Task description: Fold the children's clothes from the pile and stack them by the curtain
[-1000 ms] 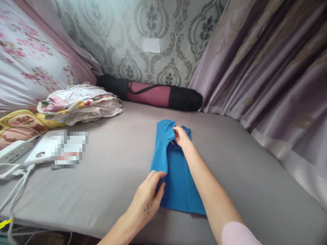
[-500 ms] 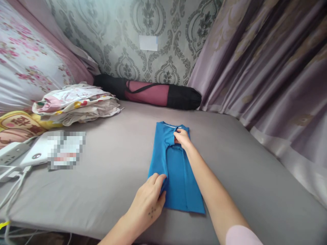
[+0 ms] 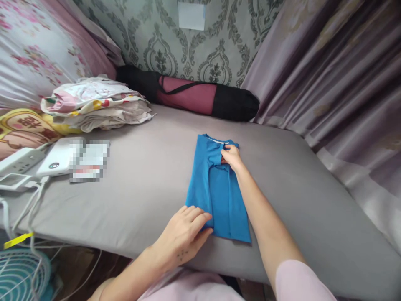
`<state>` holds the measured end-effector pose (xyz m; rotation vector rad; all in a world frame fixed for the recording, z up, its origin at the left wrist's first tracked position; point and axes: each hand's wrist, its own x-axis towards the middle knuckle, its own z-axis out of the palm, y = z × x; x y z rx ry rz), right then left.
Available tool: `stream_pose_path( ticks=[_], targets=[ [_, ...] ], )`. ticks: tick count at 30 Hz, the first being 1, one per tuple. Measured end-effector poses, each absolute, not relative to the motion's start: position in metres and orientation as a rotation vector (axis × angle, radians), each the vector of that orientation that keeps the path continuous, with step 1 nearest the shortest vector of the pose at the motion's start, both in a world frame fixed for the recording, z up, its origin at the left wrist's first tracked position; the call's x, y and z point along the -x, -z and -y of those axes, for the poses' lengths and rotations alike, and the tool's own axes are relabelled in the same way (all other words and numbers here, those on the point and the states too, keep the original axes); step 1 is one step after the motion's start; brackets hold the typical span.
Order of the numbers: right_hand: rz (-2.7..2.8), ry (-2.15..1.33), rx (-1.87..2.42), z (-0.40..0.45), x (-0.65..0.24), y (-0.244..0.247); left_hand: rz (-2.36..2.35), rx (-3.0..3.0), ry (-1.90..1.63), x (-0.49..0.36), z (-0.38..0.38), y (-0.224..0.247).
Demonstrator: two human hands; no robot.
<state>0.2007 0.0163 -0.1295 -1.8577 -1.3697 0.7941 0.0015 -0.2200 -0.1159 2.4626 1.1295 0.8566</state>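
A blue shirt lies partly folded on the grey bed sheet, its neckline pointing away from me. My left hand is closed on the lower left edge of the shirt, thumb below and fingers on top. Near the collar, my right hand pinches the folded-over sleeve, with some fingertips tucked inside its opening. A folded side panel runs down the left part of the shirt, between my two hands.
Folded clothes are piled at the back left, beside a yellow cushion. A black and maroon long bag lies along the wall. A power strip, white power bank and cables sit at left; a blue fan stands below.
The view has tilted down, bringing the fan and my lap into sight. My left fingers have flattened more over the shirt's lower left edge; my right hand keeps its hold near the collar.
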Motion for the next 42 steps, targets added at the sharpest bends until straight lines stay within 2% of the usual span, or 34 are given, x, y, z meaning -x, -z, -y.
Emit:
stream_pose_path(
  ticks=[3, 5, 9, 13, 17, 22, 28, 34, 39, 42],
  targets=[
    [1.737, -0.283, 1.904, -0.002, -0.195, 0.120, -1.251, -2.418, -0.937, 0.003, 0.216, 0.115],
    [2.005, -0.109, 1.777, 0.009, -0.184, 0.117, -1.323, -2.486, -0.916, 0.007, 0.211, 0.118],
    [2.470, -0.162, 1.542, 0.022, -0.149, 0.122, -1.279, -2.689, -0.691, 0.017, 0.205, 0.130],
    [2.582, -0.218, 1.589, 0.017, -0.125, 0.135, -1.317, -2.675, -0.586, 0.033, 0.208, 0.142],
    [2.590, -0.339, 1.668, 0.009, -0.121, 0.139, -1.349, -2.602, -0.672, 0.047, 0.214, 0.149],
    [2.678, -0.500, 1.637, -0.004, -0.125, 0.120, -1.301, -2.449, -0.820, 0.051, 0.220, 0.146],
    [2.552, -0.201, 1.667, -0.045, -0.123, 0.123, -1.319, -2.392, -0.912, 0.046, 0.219, 0.144],
    [2.549, -0.310, 1.718, -0.068, -0.125, 0.149, -1.316, -2.367, -0.978, 0.045, 0.213, 0.142],
    [2.581, -0.485, 1.664, -0.061, -0.133, 0.130, -1.328, -2.318, -1.008, 0.047, 0.216, 0.136],
    [2.603, -0.428, 1.568, -0.033, -0.135, 0.115, -1.354, -2.269, -1.030, 0.049, 0.218, 0.134]
  ],
)
